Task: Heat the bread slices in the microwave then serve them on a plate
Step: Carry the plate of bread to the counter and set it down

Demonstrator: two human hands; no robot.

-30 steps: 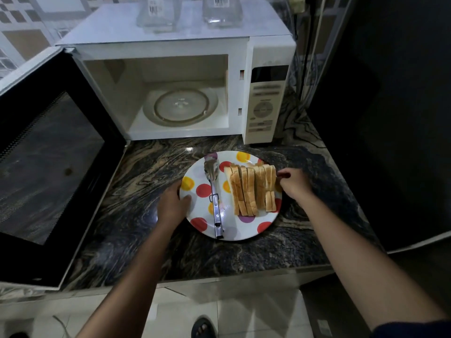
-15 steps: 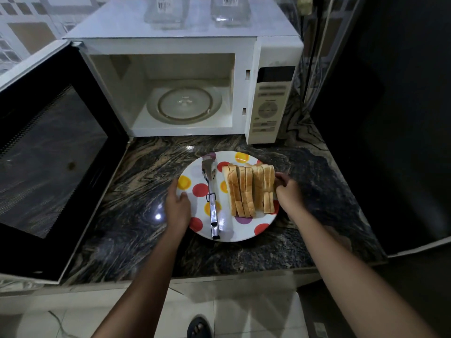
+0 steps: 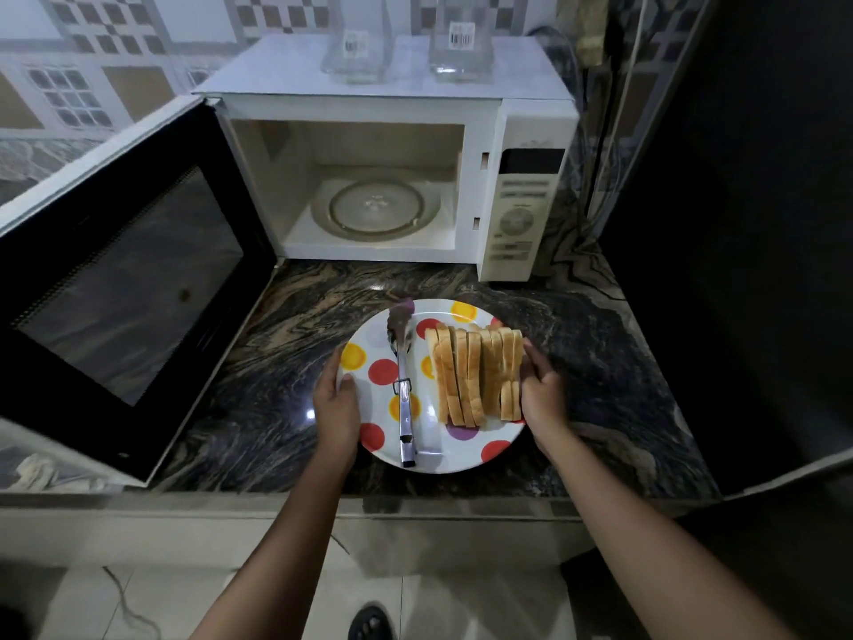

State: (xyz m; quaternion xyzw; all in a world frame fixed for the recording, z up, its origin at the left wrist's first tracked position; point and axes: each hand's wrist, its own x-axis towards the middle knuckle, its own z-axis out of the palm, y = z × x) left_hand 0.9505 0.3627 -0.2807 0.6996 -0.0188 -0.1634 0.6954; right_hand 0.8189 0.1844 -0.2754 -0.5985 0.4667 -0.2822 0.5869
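Bread slices [image 3: 471, 376] stand on edge on a spotted plate [image 3: 436, 310], beside metal tongs [image 3: 404, 390].
Left hand [image 3: 337, 408] grips the plate's left rim, thumb on top; right hand [image 3: 544, 394] grips the right rim, thumb against the end slice. Fingers of both are hidden beneath. Whether the plate rests on the marbled surface [image 3: 600, 362] is unclear. Behind, the microwave [image 3: 521, 210] stands open; two clear jars [image 3: 353, 53] on it are cut off.
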